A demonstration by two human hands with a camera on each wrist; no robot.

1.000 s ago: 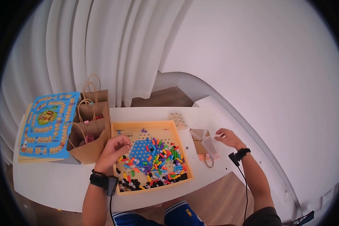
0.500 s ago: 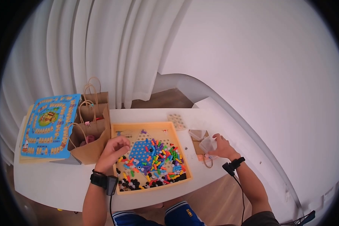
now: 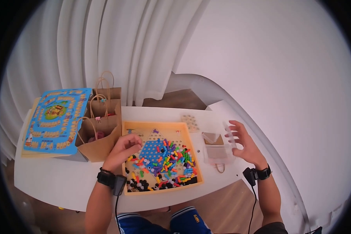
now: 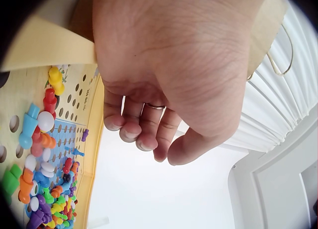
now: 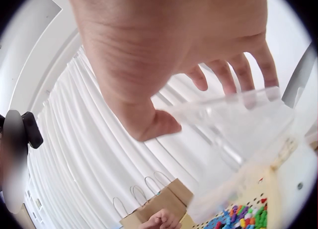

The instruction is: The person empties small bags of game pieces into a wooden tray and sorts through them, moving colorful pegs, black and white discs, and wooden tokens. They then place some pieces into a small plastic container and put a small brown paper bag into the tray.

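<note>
A clear plastic box (image 5: 233, 139) is held by my right hand (image 3: 247, 145), its thumb on the near side of the rim and its fingers along the other. In the head view the hand is right of the tray, and another clear piece (image 3: 211, 137) lies beside it. My left hand (image 3: 124, 151) hovers over the left edge of the yellow-rimmed game tray (image 3: 201, 171), fingers loosely curled with nothing in them. The tray bears a peg board with a blue centre (image 3: 150, 154). Many colourful pegs (image 3: 177, 158) are heaped across its right and front parts.
Brown paper bags (image 3: 101, 144) with cord handles stand left of the tray. A blue board-game sheet (image 3: 58, 117) lies at the far left. Behind the tray's right corner is a sheet of round pieces (image 3: 190, 123). White curtains (image 3: 124, 50) hang behind the table.
My right hand has come down to the clear box, gripped it and raised it slightly. The left hand keeps its place over the tray's edge. The head view has shifted a little.
</note>
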